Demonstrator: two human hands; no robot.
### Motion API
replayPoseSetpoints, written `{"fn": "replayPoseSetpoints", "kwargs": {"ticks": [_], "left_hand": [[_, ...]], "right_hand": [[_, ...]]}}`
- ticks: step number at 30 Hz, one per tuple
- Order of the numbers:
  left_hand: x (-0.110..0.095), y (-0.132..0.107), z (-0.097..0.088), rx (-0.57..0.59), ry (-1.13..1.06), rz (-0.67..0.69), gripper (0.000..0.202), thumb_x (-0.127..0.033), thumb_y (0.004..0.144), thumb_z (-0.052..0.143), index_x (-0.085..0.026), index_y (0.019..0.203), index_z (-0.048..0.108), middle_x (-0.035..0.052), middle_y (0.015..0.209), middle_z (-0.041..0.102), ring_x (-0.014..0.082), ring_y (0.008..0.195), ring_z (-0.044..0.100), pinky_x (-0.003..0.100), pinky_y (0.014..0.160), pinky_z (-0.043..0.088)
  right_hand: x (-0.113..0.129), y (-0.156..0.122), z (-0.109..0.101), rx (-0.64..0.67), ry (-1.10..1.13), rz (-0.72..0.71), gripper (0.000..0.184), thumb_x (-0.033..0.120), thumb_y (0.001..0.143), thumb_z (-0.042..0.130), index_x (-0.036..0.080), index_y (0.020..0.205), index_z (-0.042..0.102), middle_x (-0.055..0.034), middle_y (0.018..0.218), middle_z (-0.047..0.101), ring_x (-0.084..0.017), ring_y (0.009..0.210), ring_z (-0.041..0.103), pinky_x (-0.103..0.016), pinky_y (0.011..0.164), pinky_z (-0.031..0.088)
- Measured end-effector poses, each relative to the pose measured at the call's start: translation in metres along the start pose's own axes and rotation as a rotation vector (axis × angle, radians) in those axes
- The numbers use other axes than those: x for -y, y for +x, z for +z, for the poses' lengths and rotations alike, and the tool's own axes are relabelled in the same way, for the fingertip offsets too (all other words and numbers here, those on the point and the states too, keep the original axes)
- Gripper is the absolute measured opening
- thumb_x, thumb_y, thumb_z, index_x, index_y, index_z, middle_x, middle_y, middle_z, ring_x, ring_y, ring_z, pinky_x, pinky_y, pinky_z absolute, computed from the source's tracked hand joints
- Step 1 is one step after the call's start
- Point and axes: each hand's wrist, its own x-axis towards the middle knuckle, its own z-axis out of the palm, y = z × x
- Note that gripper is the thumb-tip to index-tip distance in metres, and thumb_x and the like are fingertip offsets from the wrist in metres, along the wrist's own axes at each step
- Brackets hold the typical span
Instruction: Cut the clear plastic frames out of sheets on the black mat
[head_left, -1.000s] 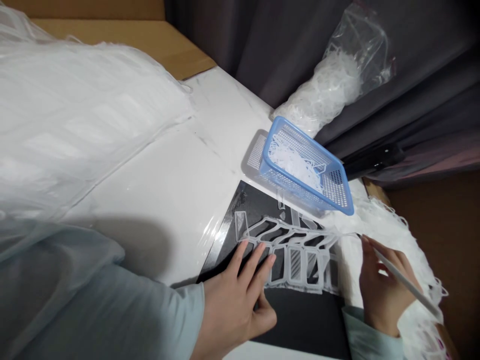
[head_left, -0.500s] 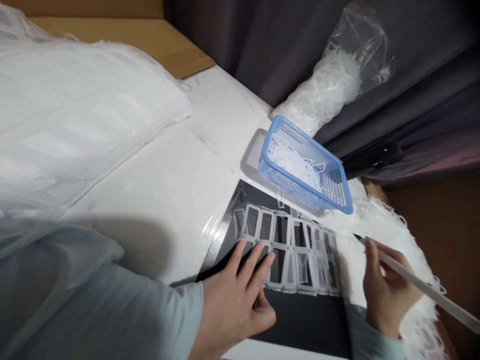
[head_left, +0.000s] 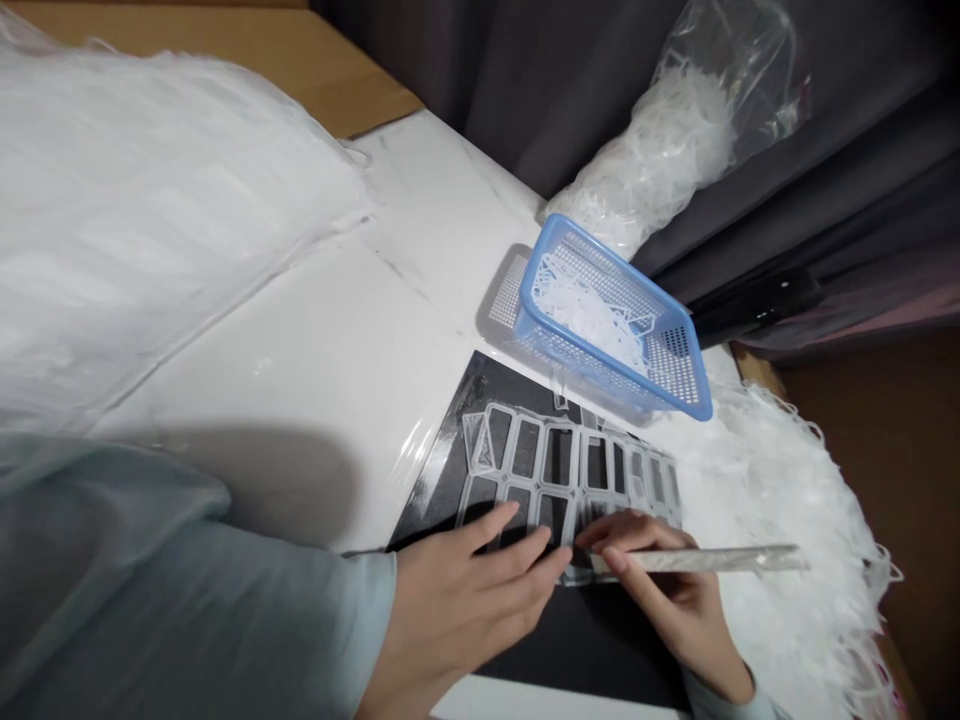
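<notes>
My left hand lies with its fingers spread over the lower row of a translucent sheet of joined rectangular frames. The sheet rests on a black mat. My right hand, closed round a slim pale-handled tool, is over the lower right part of the sheet, close to my left fingertips. The tool lies nearly level across the hand; its working end is hidden at the fingers. Narrow loose offcuts lie at the sheet's left end.
Beyond the mat stands a blue mesh basket holding thin white scraps. Heaped white strips lie on the right. A clear bag of pale material leans behind. Large stacked white sheets cover the left of the white table.
My right hand has come left from beside the mat onto the sheet, bringing the tool along. My left hand has moved slightly down and right, with its fingers still spread.
</notes>
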Motion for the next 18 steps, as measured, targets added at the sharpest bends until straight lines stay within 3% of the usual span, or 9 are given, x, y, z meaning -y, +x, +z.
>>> {"fn": "replayPoseSetpoints", "kwargs": {"ticks": [4, 9, 13, 18], "left_hand": [[0.001, 0.002, 0.011, -0.027, 0.009, 0.059, 0.049, -0.04, 0.089, 0.047, -0.02, 0.134, 0.053, -0.0026, 0.146, 0.042, 0.0194, 0.135, 0.033, 0.038, 0.114, 0.027], [0.0, 0.003, 0.013, -0.089, -0.016, 0.013, 0.04, -0.033, 0.087, 0.055, -0.022, 0.125, 0.06, -0.0021, 0.14, 0.05, 0.0197, 0.129, 0.041, 0.04, 0.109, 0.033], [0.001, 0.004, 0.009, -0.043, -0.057, 0.058, 0.045, -0.041, 0.086, 0.053, -0.021, 0.125, 0.059, -0.0005, 0.143, 0.047, 0.0224, 0.129, 0.039, 0.041, 0.108, 0.03], [0.003, 0.006, -0.003, 0.044, -0.143, 0.03, 0.064, -0.058, 0.073, 0.057, -0.018, 0.122, 0.061, 0.0058, 0.142, 0.047, 0.0279, 0.126, 0.038, 0.046, 0.107, 0.027]], "right_hand": [[0.001, -0.001, -0.004, 0.042, -0.042, -0.005, 0.013, 0.011, 0.091, 0.056, 0.021, 0.088, 0.063, -0.0036, 0.09, 0.068, -0.017, 0.084, 0.066, -0.025, 0.073, 0.051], [0.003, -0.002, -0.004, 0.075, -0.08, -0.044, 0.014, 0.008, 0.09, 0.056, 0.02, 0.089, 0.064, -0.0047, 0.086, 0.068, -0.019, 0.088, 0.066, -0.027, 0.075, 0.052], [0.005, -0.001, -0.004, 0.073, -0.093, -0.066, 0.015, 0.007, 0.09, 0.056, 0.02, 0.09, 0.064, -0.0051, 0.086, 0.068, -0.019, 0.089, 0.067, -0.027, 0.075, 0.053], [0.006, -0.001, -0.004, 0.06, -0.073, -0.071, 0.016, 0.007, 0.089, 0.056, 0.02, 0.089, 0.063, -0.0037, 0.083, 0.068, -0.019, 0.089, 0.067, -0.026, 0.075, 0.054]]}}
